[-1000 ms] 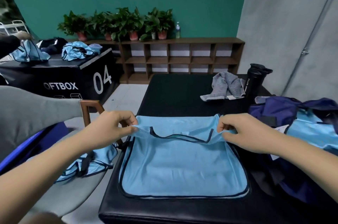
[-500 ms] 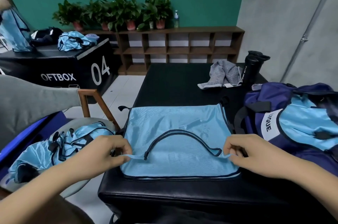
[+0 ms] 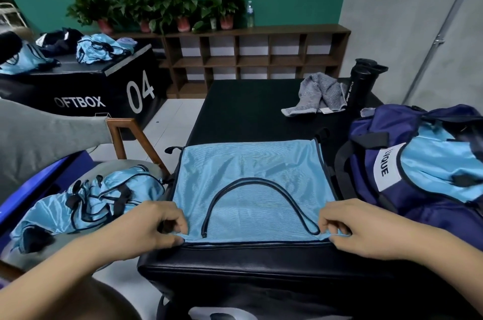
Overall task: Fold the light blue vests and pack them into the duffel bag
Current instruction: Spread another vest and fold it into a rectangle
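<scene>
Light blue vest (image 3: 251, 189) lies folded flat on the near end of the black padded table (image 3: 251, 110), left hand (image 3: 146, 230) and right hand (image 3: 360, 228) each pinching a near corner of it, navy duffel bag (image 3: 392, 163) touching the vest's right edge, crumpled vests (image 3: 88, 199) heaped to its left.

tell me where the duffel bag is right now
In the head view the navy duffel bag sits on the right side of the black table, just right of the flat light blue vest and nearer than the black bottle.
</scene>
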{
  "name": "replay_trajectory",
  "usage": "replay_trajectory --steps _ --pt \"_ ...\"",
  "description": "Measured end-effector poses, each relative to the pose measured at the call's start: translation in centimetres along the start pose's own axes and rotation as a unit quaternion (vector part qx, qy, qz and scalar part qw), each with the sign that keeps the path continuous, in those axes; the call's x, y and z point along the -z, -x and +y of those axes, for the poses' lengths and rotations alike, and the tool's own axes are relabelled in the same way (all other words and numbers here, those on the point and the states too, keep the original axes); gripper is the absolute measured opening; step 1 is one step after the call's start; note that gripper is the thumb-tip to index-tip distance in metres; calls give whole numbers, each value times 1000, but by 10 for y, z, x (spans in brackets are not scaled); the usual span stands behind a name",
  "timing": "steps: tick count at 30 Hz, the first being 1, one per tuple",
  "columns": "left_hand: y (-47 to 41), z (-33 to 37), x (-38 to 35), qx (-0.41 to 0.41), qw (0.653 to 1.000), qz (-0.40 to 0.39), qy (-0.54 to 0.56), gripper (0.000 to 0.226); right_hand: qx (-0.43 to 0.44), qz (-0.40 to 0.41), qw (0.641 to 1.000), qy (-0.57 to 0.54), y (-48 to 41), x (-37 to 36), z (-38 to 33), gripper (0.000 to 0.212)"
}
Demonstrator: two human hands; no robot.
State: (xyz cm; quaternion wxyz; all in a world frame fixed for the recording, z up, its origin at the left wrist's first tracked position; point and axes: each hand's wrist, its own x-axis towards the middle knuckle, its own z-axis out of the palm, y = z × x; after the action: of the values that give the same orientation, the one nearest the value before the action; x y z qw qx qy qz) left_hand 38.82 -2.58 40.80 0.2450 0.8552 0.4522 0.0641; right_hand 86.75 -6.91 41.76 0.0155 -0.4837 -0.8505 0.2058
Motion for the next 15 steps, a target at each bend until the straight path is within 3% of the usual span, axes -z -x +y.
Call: replay_trajectory --steps 4,6,8,10,15 --pt "0 11 6 25 999 -4 47 13 -1 23 1000 -8 -1 4 3 13" --pt "-6 14 9 56 995 63 57 5 5 63 998 11 -5 6 10 21" --pt "-17 3 9 110 979 168 28 11 15 110 991 71 -11 4 24 33" --pt "-29 -11 10 173 961 215 -7 15 13 145 978 150 -16 1 36 51" --pt "-47 -30 7 239 953 174 -69 24 10 153 959 237 -23 -5 48 63"
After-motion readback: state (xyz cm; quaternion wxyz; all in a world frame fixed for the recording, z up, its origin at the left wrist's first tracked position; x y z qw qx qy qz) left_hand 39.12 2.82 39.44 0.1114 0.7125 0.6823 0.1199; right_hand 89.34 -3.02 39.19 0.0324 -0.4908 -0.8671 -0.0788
